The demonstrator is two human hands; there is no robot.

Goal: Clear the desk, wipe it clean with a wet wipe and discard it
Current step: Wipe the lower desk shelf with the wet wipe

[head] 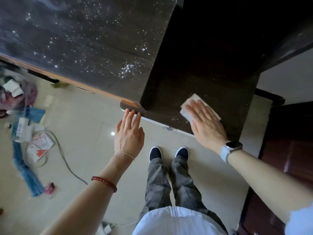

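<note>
Wet wipe (pixel 194 106) lies flat under the right hand (pixel 205 122), fingers straight, pressing it onto the desk (pixel 169 99); left hand (pixel 129 134), open and empty, touches the desk's edge.

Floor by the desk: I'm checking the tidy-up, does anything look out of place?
Yes. Papers, a blue cloth and a grey cable lie scattered on the floor left of the desk, where the right hand presses a wipe.

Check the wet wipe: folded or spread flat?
Folded: the wet wipe shows stacked layers at its left edge, pressed flat on the desk under the right hand.
</note>
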